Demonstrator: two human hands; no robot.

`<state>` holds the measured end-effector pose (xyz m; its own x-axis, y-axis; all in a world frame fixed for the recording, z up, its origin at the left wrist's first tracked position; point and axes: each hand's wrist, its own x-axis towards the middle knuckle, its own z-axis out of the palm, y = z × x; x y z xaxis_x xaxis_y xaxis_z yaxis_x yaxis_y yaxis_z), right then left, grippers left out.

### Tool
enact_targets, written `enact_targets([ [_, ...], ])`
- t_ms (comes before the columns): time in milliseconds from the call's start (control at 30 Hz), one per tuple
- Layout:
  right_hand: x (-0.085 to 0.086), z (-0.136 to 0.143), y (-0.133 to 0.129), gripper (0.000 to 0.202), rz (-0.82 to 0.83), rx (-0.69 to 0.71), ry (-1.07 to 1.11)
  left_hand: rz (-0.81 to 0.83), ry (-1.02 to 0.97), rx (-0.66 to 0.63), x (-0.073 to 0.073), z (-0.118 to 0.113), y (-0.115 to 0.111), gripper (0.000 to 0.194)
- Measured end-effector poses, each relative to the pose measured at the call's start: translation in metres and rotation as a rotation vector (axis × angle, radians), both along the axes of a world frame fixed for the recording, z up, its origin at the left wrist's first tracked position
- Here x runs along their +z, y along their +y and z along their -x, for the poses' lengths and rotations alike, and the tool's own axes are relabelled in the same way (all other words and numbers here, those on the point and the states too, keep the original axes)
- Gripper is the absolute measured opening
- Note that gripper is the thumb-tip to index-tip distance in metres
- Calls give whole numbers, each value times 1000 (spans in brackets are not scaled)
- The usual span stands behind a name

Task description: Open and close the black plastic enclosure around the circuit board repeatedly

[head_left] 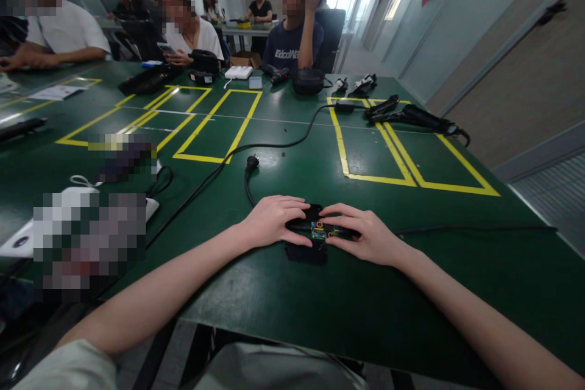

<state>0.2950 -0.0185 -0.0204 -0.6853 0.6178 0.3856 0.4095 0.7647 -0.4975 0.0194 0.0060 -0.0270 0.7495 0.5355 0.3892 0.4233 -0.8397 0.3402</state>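
Both hands rest on a small black plastic device casing [307, 242] lying flat on the green-topped bench [292, 292], near its front edge and directly before the person. The left hand [274, 219] lies over the casing's left end with its fingers [299, 237] curled down onto the shell, gripping it; the right hand [365, 233] covers the right end, fingers [336, 212] extended and pressed on top rather than closed round it. Between the hands an exposed green circuit board [319, 231] shows — the cover appears to be off or partly off, though the view is too small to be sure. A black power cable with plug [250, 164] runs from behind the left hand toward the far side.

Judgement: the step in hand is work on the opened casing, held steady by both hands. The next move calls for a firm left-hand hold and fine fingertip work — without pressing the board itself.

Yellow tape rectangles [214, 128] mark the bench beyond; other people sit at the far side.
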Motion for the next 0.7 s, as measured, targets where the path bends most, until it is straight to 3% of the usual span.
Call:
enact_targets([
  [200,-8,19,-2,19,42,-10,155,44,-46,-13,0,1,-1,42],
  [400,-6,37,-9,14,-16,-36,138,63,-88,-53,-3,4,1,40],
  [533,-1,37,-13,21,-5,-5,90,22,-129,-78,6,7,1,40],
  [700,-2,34,-15,35,-23,-28,-7,52,-79,32,20,19,-3,25],
])
